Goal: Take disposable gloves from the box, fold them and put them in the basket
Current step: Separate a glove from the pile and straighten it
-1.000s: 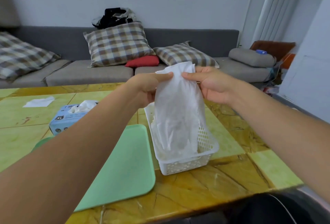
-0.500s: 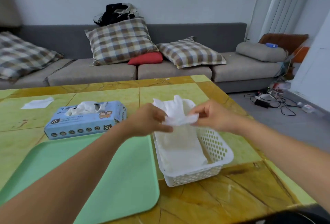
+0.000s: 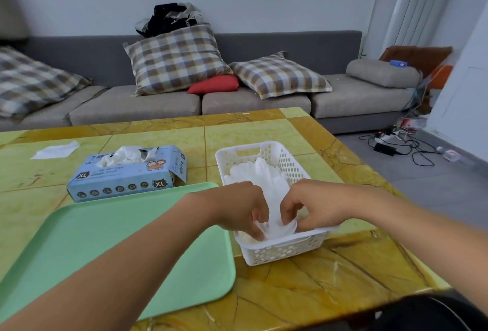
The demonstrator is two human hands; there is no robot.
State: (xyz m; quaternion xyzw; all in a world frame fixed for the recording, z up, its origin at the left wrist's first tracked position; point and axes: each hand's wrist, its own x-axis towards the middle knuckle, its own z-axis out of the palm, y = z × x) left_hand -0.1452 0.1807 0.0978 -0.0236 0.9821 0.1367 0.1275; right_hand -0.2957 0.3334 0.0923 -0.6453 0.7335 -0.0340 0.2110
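Note:
A white perforated basket (image 3: 287,251) stands on the table right of centre. A thin translucent white glove (image 3: 272,193) lies in it, its fingers pointing to the far end. My left hand (image 3: 237,209) and my right hand (image 3: 314,204) reach into the basket's near end, and each pinches the glove's near edge with curled fingers. The blue glove box (image 3: 126,175), marked XL, lies to the left, with white gloves bunched out of its top opening.
A mint green tray (image 3: 111,251) lies in front of the box, touching the basket's left side. A loose white sheet (image 3: 56,150) lies at the table's far left. Behind the table is a grey sofa (image 3: 184,98) with plaid cushions; cables lie on the floor at right.
Both hands came down from chest height with the glove and now hold it low inside the basket. The glove went from hanging upright to lying along the basket floor.

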